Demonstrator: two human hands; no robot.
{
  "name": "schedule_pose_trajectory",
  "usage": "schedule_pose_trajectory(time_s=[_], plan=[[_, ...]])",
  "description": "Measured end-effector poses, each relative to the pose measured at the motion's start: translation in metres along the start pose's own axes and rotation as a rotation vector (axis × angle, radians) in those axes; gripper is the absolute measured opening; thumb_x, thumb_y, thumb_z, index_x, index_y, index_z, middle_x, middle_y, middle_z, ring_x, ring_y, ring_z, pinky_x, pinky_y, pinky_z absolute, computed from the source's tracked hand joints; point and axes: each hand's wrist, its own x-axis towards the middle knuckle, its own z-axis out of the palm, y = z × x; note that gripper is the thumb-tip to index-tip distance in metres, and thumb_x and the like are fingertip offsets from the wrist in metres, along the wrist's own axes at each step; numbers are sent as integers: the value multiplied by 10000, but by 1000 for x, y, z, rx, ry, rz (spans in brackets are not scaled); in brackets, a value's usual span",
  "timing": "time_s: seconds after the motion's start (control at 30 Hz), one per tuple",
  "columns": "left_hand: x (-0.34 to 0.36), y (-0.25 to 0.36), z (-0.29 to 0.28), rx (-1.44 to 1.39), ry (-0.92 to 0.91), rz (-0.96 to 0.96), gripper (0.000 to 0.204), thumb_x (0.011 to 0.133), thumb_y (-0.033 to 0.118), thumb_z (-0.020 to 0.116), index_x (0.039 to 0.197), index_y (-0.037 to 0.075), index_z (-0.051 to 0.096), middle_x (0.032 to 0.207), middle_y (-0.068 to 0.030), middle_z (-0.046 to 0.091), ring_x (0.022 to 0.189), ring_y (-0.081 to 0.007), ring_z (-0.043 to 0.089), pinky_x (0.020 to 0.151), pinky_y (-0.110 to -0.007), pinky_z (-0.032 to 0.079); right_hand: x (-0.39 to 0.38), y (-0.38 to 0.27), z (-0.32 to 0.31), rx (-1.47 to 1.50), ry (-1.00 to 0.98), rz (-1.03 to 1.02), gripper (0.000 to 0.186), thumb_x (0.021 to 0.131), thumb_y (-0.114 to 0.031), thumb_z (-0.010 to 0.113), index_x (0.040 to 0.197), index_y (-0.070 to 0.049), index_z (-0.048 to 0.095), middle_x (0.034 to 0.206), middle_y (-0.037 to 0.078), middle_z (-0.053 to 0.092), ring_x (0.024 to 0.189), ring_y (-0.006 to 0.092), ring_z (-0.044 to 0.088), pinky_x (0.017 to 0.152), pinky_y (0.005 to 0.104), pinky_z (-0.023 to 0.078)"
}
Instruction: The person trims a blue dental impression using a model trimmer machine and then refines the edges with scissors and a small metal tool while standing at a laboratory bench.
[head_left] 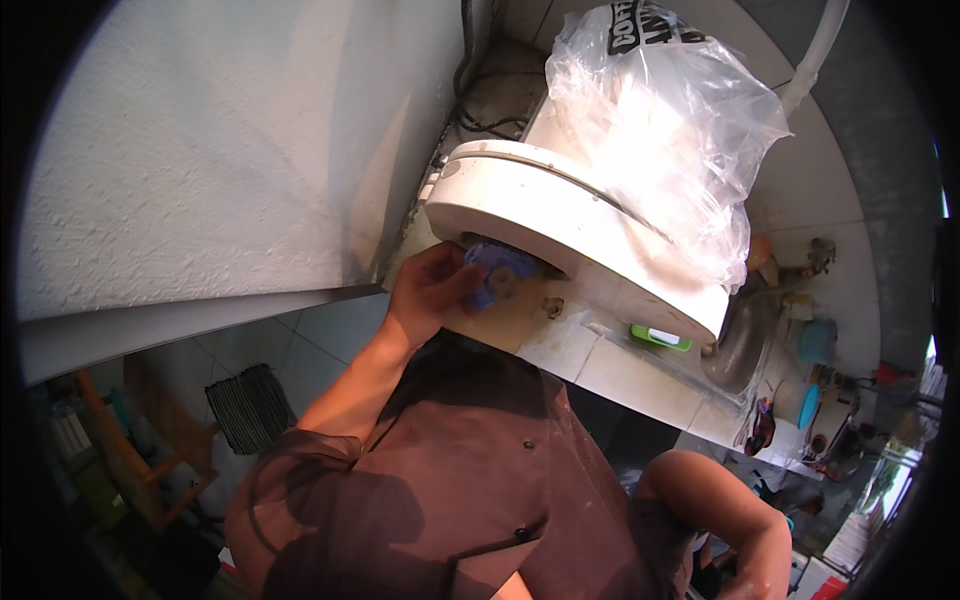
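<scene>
My left hand [435,287] reaches to the counter just under the curved front of a white machine [560,205]. Its fingers are closed on a crumpled blue cloth-like piece [492,275], whose exact kind I cannot make out. The blue piece lies beside a dark opening at the machine's lower edge. On top of the machine sits a clear plastic bag [680,130] with dark print. My right arm bends down at the lower right, and its hand is out of the picture.
A bright green object [660,337] lies on the tiled counter [625,378], near a metal sink basin [740,345]. A white wall [220,150] rises at the left. Below it stand a wooden frame [150,465] and a dark ribbed thing [250,408]. Blue-green containers [797,403] are at the right.
</scene>
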Motion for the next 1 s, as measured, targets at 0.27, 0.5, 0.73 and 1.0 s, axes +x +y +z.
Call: schedule_pose_trajectory(time_s=[0.27,0.5,0.73,1.0], plan=[[-5,-11,10,196,44,89,128,925,67,668,1003,-28,633,836,-34,667,713,-68,606,629,-224,498,-143,131,108,606,229,395,544,901,-520,638,1246,-102,684,1480,229,449,1438,436,285,1103,594,217],[-10,-10,16,337,59,140,157,911,17,644,1051,-49,624,880,-48,674,769,-81,608,702,-236,501,-170,115,138,152,720,1375,361,838,-256,758,1123,-38,714,1252,176,650,1192,370,588,1017,427,451],[-4,5,20,469,-17,206,141,858,17,656,979,-55,645,840,-60,660,740,-80,586,680,-242,486,-131,159,105,-296,993,1319,256,868,-133,719,1094,-20,677,1069,114,682,807,210,680,654,296,541],[-8,9,13,546,-75,233,147,843,61,661,944,-46,652,782,-60,652,718,-86,581,647,-244,476,-112,192,102,-354,1019,1104,270,873,-94,716,1134,-45,668,1096,109,670,818,184,657,651,290,525]])
